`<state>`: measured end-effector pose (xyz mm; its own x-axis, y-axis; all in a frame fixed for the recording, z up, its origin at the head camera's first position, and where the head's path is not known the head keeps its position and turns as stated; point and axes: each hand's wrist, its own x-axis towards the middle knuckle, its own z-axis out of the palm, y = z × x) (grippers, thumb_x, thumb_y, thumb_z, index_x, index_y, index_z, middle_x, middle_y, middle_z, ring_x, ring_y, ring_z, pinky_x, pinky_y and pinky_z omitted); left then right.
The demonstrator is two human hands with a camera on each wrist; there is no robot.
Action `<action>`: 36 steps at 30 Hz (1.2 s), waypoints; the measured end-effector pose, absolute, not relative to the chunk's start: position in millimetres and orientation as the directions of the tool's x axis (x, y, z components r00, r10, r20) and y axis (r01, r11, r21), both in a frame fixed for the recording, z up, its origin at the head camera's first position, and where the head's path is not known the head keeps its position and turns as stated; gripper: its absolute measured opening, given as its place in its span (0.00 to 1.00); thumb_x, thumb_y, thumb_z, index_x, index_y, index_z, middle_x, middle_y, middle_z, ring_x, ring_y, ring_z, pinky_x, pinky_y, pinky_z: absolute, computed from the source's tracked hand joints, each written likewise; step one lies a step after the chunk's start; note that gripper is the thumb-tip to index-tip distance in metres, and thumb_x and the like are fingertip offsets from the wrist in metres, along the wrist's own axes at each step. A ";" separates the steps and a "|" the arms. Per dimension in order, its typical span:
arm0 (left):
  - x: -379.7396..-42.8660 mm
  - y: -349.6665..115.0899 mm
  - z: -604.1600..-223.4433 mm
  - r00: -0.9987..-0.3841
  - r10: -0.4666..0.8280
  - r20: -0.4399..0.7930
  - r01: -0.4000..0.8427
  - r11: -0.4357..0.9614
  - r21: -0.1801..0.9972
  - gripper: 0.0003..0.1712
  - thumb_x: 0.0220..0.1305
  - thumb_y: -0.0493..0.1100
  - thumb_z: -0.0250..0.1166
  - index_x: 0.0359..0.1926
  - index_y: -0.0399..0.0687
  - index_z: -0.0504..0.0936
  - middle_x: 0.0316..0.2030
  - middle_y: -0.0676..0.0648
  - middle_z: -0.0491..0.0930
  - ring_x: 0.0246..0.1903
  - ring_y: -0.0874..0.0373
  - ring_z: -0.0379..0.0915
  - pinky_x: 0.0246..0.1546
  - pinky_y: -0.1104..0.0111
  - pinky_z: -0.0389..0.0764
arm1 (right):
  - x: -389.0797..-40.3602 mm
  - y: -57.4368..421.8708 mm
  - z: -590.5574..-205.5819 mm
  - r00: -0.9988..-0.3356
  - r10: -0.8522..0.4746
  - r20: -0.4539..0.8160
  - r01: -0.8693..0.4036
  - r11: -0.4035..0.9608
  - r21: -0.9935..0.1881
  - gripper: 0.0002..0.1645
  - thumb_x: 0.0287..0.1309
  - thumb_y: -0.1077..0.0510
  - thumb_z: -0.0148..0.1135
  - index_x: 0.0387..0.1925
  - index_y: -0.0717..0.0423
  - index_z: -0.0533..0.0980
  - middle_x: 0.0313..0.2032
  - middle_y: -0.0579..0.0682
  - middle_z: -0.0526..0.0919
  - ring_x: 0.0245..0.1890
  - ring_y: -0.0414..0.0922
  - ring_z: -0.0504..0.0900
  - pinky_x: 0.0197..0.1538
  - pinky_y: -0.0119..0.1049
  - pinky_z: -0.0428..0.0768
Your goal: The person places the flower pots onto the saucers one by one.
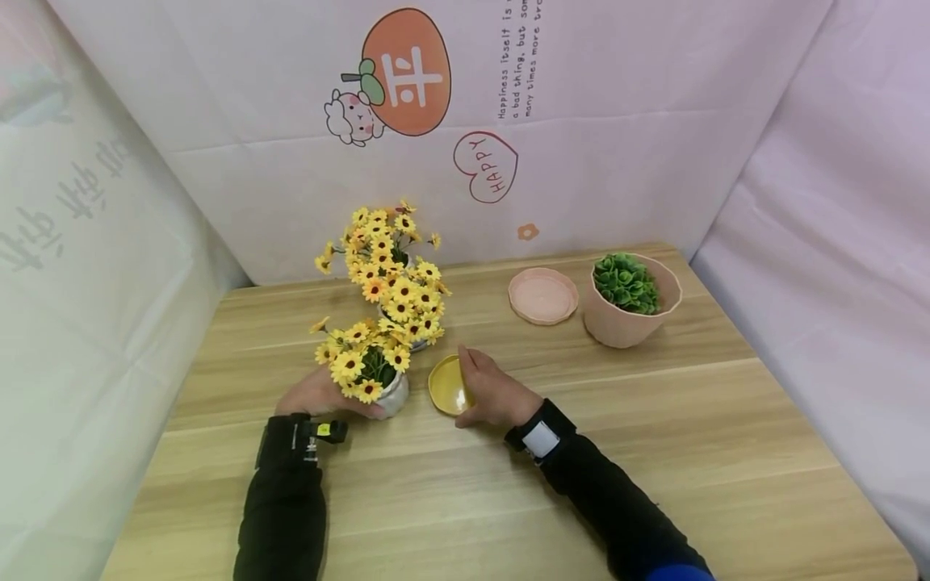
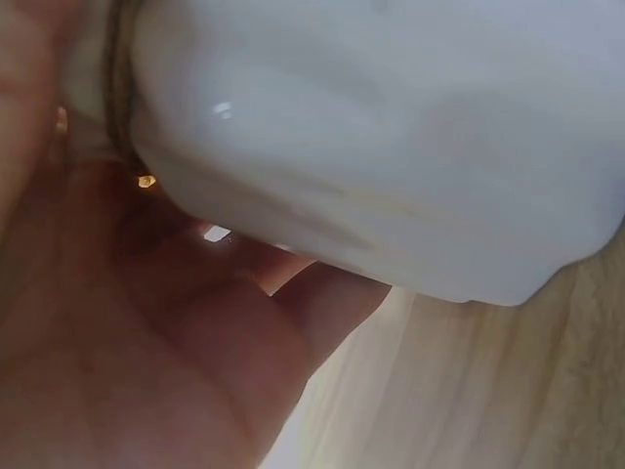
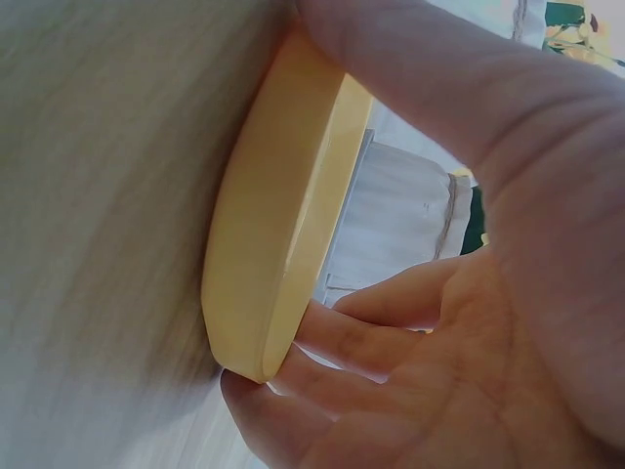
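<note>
The right hand point(image 1: 501, 393), half-closed, grips the yellow saucer point(image 1: 443, 386) by its rim. Just left of that saucer, the left hand point(image 1: 311, 394) curls round a white pot point(image 1: 394, 397) (twine-banded, full of yellow flowers point(image 1: 350, 365)). Right of and beyond the saucer, a pink dish point(image 1: 543, 296) and pink pot point(image 1: 617, 324) with green foliage point(image 1: 626, 284) rest on the bench point(image 1: 465, 500).

The place seemed to be a small staged booth: a printed cloth point(image 1: 617, 153) hung across the top of the frame, a left sheet point(image 1: 94, 307) and a right sheet point(image 1: 835, 266) at the sides, around a wooden table point(image 1: 443, 508) below.
</note>
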<state>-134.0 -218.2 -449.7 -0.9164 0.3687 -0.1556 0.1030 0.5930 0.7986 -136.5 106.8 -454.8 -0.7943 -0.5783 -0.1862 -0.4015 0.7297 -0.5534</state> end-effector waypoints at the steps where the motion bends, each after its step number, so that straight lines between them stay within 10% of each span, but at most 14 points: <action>1: -133.9 -217.4 -449.8 -0.914 0.373 -0.158 0.103 0.591 0.800 0.68 0.38 0.55 0.91 0.79 0.60 0.63 0.72 0.50 0.73 0.73 0.46 0.68 0.78 0.43 0.64 | -136.3 107.0 -455.1 -0.793 -0.580 -0.185 -0.403 0.728 -0.555 0.77 0.52 0.51 0.84 0.83 0.70 0.39 0.81 0.71 0.50 0.83 0.62 0.51 0.84 0.52 0.58; 36: -132.3 -191.6 -447.3 -0.853 0.481 -0.202 0.151 0.599 0.787 0.65 0.39 0.54 0.91 0.77 0.58 0.65 0.70 0.49 0.75 0.71 0.46 0.71 0.77 0.44 0.68 | -135.2 105.4 -451.7 -0.791 -0.584 -0.182 -0.403 0.721 -0.564 0.77 0.52 0.53 0.84 0.82 0.71 0.39 0.81 0.73 0.49 0.83 0.62 0.50 0.85 0.52 0.57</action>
